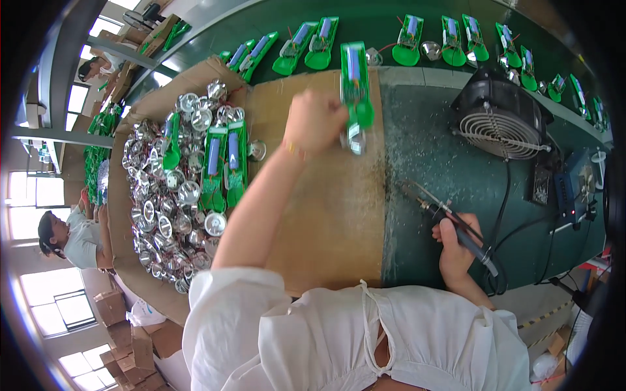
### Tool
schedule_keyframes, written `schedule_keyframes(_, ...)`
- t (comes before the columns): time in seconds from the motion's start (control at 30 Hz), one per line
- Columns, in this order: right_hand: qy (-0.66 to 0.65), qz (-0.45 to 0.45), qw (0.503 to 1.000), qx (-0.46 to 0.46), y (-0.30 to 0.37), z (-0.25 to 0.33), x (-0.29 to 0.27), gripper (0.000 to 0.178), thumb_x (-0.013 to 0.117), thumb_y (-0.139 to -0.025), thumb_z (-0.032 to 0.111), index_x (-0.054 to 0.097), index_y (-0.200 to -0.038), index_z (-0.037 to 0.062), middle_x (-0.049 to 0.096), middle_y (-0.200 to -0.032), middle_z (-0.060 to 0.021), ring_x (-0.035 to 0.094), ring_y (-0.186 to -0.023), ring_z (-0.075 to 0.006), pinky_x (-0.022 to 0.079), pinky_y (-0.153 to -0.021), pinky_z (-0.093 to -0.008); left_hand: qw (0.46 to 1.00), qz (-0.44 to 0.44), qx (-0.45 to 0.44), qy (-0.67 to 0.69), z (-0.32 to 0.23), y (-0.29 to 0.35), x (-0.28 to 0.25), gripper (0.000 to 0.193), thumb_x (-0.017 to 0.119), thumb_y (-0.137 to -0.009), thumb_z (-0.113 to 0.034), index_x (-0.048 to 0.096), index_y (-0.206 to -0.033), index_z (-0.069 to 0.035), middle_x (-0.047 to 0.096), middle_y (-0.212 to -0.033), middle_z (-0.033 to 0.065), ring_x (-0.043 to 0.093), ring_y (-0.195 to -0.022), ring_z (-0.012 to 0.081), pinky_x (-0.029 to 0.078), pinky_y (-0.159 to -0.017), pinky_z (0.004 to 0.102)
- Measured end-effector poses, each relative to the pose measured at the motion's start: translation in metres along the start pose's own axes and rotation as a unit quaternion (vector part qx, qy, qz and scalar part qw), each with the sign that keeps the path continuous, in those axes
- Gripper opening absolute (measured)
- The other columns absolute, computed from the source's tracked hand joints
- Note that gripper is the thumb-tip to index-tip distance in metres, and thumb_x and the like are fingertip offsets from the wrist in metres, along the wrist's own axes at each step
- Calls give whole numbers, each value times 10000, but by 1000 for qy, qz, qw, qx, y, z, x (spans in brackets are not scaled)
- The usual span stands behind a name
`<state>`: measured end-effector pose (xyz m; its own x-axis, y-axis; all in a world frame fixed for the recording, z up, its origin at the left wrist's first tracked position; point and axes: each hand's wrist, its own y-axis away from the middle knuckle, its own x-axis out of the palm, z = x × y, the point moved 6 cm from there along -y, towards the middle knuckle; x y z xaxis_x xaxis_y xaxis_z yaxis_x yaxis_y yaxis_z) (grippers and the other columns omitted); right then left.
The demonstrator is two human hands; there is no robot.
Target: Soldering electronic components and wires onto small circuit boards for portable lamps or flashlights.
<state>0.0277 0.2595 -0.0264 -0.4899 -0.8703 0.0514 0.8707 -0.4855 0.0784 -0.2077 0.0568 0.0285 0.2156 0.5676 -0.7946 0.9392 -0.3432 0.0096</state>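
My left hand [317, 120] reaches over the brown work board, closed at the edge of a green flashlight housing [355, 81] with a blue battery cell inside. A shiny reflector [355, 142] hangs at the lower end of that housing. My right hand [458, 244] grips a soldering iron [464, 236], its tip pointing up and left over the dark green table. To the left, two green housings [223, 159] with battery cells lie on a cardboard box [120, 215] full of silvery reflectors [189, 192], and another green piece [171, 144] rests among them.
More green housings [406, 45] with cells line the far ledge, with some reflectors [431, 50] between them. A black fan [502, 120] and a blue power unit [574, 195] with cables stand at the right. Another person [78, 234] is at the far left.
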Motion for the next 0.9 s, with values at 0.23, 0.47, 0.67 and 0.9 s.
schedule_keyframes(0.23, 25, 17, 999, 23, 1, -4, 1, 127, 624, -773, 25, 505, -811, 5, 599, -681, -68, 557, -586, -91, 455, -549, -225, 964, -220, 21, -148, 10, -142, -31, 287, 613, -743, -361, 678, -738, -82, 641, -741, 137, 621, -736, 322, 504, -665, 392)
schedule_keyframes(0.47, 2, 36, 999, -38, -2, 0, 6, 130, 626, -762, 6, 504, -807, 5, 588, -669, -68, 530, -552, -83, 427, -512, -218, 981, -33, -28, -187, 49, -133, -3, 240, 607, -694, -294, 666, -742, -67, 631, -763, 168, 614, -744, 321, 502, -667, 407)
schedule_keyframes(0.67, 4, 15, 1000, 10, 1, 1, 7, 128, 602, -784, 17, 502, -855, -21, 590, -692, -96, 563, -590, -111, 464, -554, -227, 974, -96, 26, -202, 5, -33, -27, 205, 539, -730, -227, 637, -714, -48, 621, -717, 159, 611, -695, 326, 501, -620, 406)
schedule_keyframes(0.9, 42, -25, 997, -60, -1, 2, 2, 135, 570, -831, 113, 538, -889, -4, 575, -669, -61, 523, -558, -87, 407, -519, -193, 983, -75, 8, -169, -18, 151, 20, 179, 544, -763, -202, 530, -652, -62, 560, -577, 127, 557, -500, 305, 442, -457, 404)
